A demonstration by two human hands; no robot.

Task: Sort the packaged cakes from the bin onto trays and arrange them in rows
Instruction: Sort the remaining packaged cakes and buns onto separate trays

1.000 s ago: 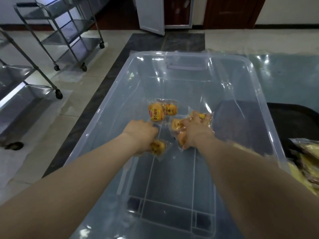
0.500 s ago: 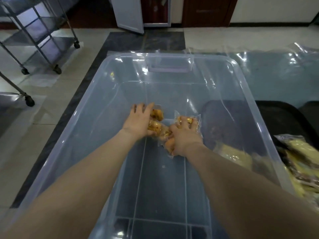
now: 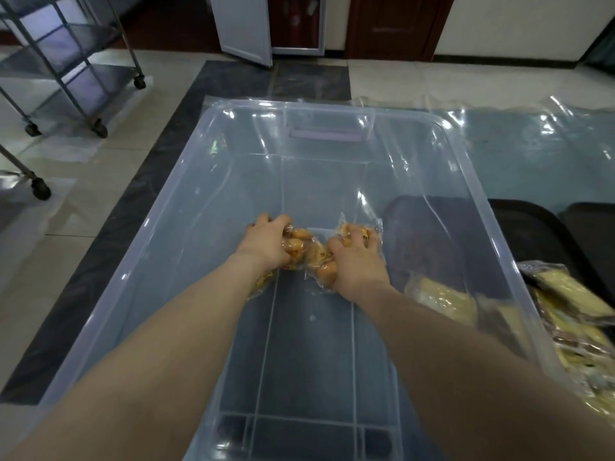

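- Our left hand point(image 3: 266, 242) was curled round a bunch of packaged cakes point(image 3: 296, 247) deep in the clear bin point(image 3: 466, 181), and one more wrapper point(image 3: 263, 282) poked out under its wrist.
- Our right hand point(image 3: 354, 257) gripped a second bunch point(image 3: 324, 269), just to the right of the left hand's, the two bunches touching between our hands.
- We saw no cakes on the bin floor beyond our fingers, so we judged these to be the last ones there.
- We thought the slick wrappers could slide out of either handful on the lift, since each hand held several at once and the one under the left wrist looked barely caught.
- Squeezing harder to prevent that could crush the soft cakes.
- The bin's high wall, right of the right hand, could knock a packet loose if we swung across too low.
- The dark tray point(image 3: 525, 227) lay right of that wall, and packets point(image 3: 565, 294) already lay heaped on its near part, so dropping handfuls there could muddle the rows.
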